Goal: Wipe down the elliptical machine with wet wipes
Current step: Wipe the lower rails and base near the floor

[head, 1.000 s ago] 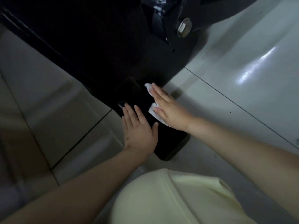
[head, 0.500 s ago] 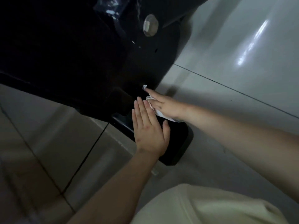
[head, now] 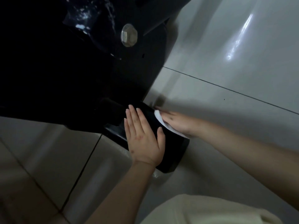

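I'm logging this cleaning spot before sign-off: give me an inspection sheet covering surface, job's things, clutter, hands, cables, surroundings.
Surface: glossy pale floor tiles, dark grout lines, glare.
Job's things: black elliptical base with silver bolt; its black foot cap on the floor; white wet wipe on the cap's far edge.
Clutter: nothing seen.
Hands: left hand flat on the cap; right hand presses the wipe, blurred.
Cables: nothing seen.
Surroundings: dim light; cream garment at the bottom edge.
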